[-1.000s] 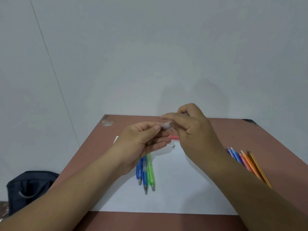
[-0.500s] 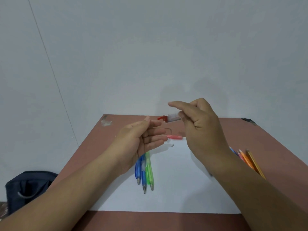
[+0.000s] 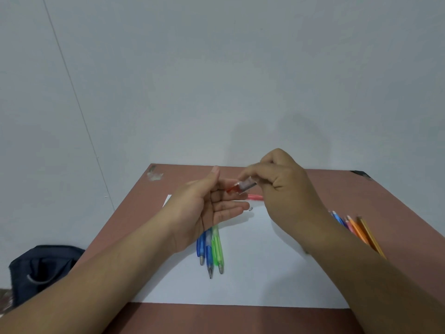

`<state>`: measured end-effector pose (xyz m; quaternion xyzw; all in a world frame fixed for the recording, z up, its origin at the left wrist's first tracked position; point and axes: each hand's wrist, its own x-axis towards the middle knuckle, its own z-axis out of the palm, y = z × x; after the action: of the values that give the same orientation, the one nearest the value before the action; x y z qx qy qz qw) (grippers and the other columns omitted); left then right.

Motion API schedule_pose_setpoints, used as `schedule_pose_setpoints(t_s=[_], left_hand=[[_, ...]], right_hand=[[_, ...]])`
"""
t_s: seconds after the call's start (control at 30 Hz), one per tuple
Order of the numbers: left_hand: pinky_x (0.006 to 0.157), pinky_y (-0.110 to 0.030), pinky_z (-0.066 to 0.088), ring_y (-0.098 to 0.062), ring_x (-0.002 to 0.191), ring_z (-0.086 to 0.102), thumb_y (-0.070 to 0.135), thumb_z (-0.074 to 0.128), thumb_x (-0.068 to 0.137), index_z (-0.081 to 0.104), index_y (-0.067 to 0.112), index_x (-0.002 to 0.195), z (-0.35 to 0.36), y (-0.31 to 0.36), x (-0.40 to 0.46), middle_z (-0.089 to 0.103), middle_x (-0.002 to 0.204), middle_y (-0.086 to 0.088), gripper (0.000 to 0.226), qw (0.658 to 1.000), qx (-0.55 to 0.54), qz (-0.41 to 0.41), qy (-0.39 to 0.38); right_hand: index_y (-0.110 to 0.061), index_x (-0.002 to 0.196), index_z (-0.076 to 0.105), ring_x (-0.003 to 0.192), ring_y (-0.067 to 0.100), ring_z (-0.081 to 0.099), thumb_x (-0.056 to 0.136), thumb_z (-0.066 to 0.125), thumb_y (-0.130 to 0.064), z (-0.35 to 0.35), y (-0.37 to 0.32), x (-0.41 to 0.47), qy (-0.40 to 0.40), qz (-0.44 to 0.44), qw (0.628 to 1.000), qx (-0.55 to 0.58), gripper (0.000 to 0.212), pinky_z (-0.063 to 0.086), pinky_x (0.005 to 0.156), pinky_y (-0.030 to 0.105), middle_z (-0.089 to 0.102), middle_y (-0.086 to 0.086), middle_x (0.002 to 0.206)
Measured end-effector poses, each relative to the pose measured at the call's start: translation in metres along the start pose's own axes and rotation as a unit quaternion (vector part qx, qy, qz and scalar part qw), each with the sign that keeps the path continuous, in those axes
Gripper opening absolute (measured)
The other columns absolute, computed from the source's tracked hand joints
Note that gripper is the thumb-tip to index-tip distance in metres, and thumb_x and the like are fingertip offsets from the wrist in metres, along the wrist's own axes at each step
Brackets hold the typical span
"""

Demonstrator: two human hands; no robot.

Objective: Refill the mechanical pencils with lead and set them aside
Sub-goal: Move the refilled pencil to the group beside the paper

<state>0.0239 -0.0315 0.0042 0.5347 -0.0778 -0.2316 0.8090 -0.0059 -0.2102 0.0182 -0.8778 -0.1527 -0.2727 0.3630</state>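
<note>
While the right hand [image 3: 284,186] pinched the lead case [image 3: 243,187] between curled fingers [image 3: 250,171], the left hand [image 3: 204,208] lay palm-up beneath it, fingers straight, above the desk [image 3: 240,319].

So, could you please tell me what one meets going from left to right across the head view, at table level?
Dark bag → left hand, open → blue and green pencils on the white paper → lead case → right hand pinching it → orange pencils.
</note>
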Motion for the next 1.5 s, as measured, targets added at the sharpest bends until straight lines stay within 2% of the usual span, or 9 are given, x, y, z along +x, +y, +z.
schedule_pose_setpoints(t_s=[0.1, 0.2, 0.27, 0.37, 0.47, 0.57, 0.67, 1.03, 1.5], left_hand=[[0.09, -0.038, 0.059, -0.038, 0.106, 0.07, 0.046, 0.041, 0.102, 0.059, -0.005, 0.122, -0.0003, 0.0005, -0.0007, 0.07, 0.116, -0.025, 0.058, 1.0, 0.003, 0.001, -0.001], [0.091, -0.038, 0.059, -0.037, 0.106, 0.07, 0.047, 0.04, 0.102, 0.061, -0.004, 0.119, -0.0002, 0.0007, -0.0012, 0.071, 0.115, -0.023, 0.058, 1.0, 0.01, 0.003, -0.002], [0.091, -0.038, 0.059, -0.037, 0.105, 0.07, 0.047, 0.04, 0.102, 0.06, -0.005, 0.121, 0.0002, 0.0009, -0.0015, 0.071, 0.115, -0.024, 0.059, 1.0, 0.013, 0.004, 0.0], [0.091, -0.038, 0.058, -0.036, 0.106, 0.07, 0.047, 0.039, 0.103, 0.061, -0.005, 0.122, 0.0006, 0.0012, -0.002, 0.071, 0.115, -0.023, 0.059, 1.0, 0.019, 0.003, 0.001], [0.091, -0.038, 0.058, -0.037, 0.105, 0.07, 0.047, 0.04, 0.103, 0.061, -0.005, 0.122, 0.0008, 0.0013, -0.0026, 0.071, 0.115, -0.024, 0.059, 1.0, 0.019, 0.001, 0.003], [0.091, -0.039, 0.058, -0.038, 0.105, 0.07, 0.046, 0.04, 0.103, 0.061, -0.006, 0.12, 0.0013, 0.0011, -0.0027, 0.07, 0.114, -0.025, 0.059, 1.0, 0.016, 0.003, 0.001], [0.089, -0.037, 0.059, -0.037, 0.103, 0.071, 0.045, 0.039, 0.103, 0.062, -0.005, 0.118, 0.0018, 0.0011, -0.0029, 0.072, 0.11, -0.025, 0.058, 1.0, 0.022, 0.012, 0.0], [0.083, -0.038, 0.062, -0.03, 0.087, 0.072, 0.011, 0.063, 0.096, 0.072, -0.003, 0.099, -0.0055, -0.0008, -0.0025, 0.076, 0.095, -0.016, 0.017, 0.966, 0.207, 0.127, 0.093], [0.079, -0.035, 0.062, -0.019, 0.077, 0.072, 0.013, 0.067, 0.093, 0.075, 0.007, 0.089, -0.0051, -0.0018, 0.0012, 0.077, 0.085, -0.007, 0.011, 0.943, 0.269, 0.154, 0.119]], right_hand=[[-0.038, 0.121, 0.069, 0.089, 0.0, 0.054, 0.102, 0.049, -0.006, -0.0001, -0.0002, 0.0002, -0.004, 0.012, 1.0, -0.001, 0.042, 0.04, 0.07, 0.013, 0.05, -0.01, 0.095], [-0.033, 0.112, 0.073, 0.088, -0.004, 0.053, 0.1, 0.051, -0.001, -0.0002, -0.0013, 0.0002, -0.002, 0.003, 1.0, -0.006, 0.041, 0.038, 0.068, 0.006, 0.049, -0.012, 0.092], [-0.041, 0.122, 0.067, 0.089, -0.002, 0.052, 0.102, 0.049, -0.005, -0.0012, -0.002, -0.0001, -0.002, 0.016, 1.0, -0.002, 0.045, 0.04, 0.069, 0.007, 0.049, -0.011, 0.094], [-0.033, 0.11, 0.074, 0.088, -0.004, 0.053, 0.099, 0.051, 0.003, -0.0006, -0.0019, -0.0011, 0.001, 0.004, 1.0, -0.002, 0.044, 0.039, 0.067, 0.009, 0.049, -0.012, 0.091], [-0.038, 0.123, 0.068, 0.088, -0.002, 0.053, 0.102, 0.049, -0.004, -0.0008, -0.0024, -0.0008, 0.01, 0.018, 1.0, 0.011, 0.044, 0.042, 0.069, 0.011, 0.049, -0.013, 0.093], [-0.026, 0.105, 0.076, 0.088, -0.004, 0.053, 0.098, 0.053, 0.004, 0.0007, -0.0008, -0.0003, 0.016, 0.013, 1.0, 0.001, 0.038, 0.039, 0.07, 0.006, 0.05, -0.011, 0.091], [-0.026, 0.104, 0.077, 0.091, -0.003, 0.052, 0.099, 0.054, 0.002, 0.0006, -0.0005, 0.0008, 0.03, 0.035, 0.999, 0.014, 0.036, 0.038, 0.073, 0.002, 0.051, -0.007, 0.093], [-0.034, 0.095, 0.075, 0.093, -0.001, 0.054, 0.1, 0.054, -0.007, -0.0034, -0.0046, 0.0019, 0.051, 0.101, 0.992, 0.06, 0.035, 0.038, 0.07, 0.002, 0.058, -0.005, 0.101], [-0.036, 0.094, 0.073, 0.092, -0.002, 0.055, 0.101, 0.056, -0.011, -0.0036, -0.0071, 0.0013, 0.053, 0.112, 0.99, 0.069, 0.031, 0.04, 0.07, 0.003, 0.06, -0.008, 0.102]])
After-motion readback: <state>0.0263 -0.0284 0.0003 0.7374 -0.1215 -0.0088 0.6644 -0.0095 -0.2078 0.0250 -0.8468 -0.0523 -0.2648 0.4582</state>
